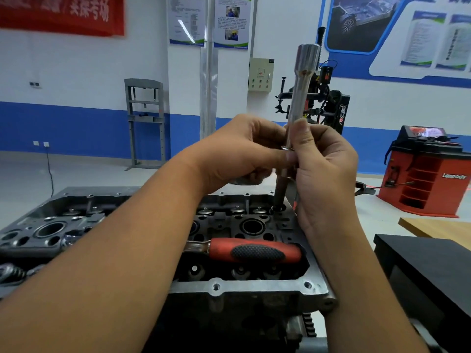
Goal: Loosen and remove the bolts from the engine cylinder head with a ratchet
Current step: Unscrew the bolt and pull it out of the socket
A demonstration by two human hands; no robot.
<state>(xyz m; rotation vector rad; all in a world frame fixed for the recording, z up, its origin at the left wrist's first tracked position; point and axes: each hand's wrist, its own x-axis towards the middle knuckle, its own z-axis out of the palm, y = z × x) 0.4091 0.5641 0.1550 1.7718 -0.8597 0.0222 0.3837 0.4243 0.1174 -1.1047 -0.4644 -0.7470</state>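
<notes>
The grey cylinder head lies in front of me, with open valve wells and bolt holes. A long silver socket extension stands upright above its far right corner, and a dark bolt shank hangs from it over a bolt hole. My right hand grips the extension from the right. My left hand pinches it where a small washer shows at the fingertips. The ratchet, with a red and black handle, rests across the head, untouched.
A black case and a wooden tabletop stand to the right. Farther back are a red wheel balancer, a tyre changer and a grey press frame. Loose springs lie at the left edge.
</notes>
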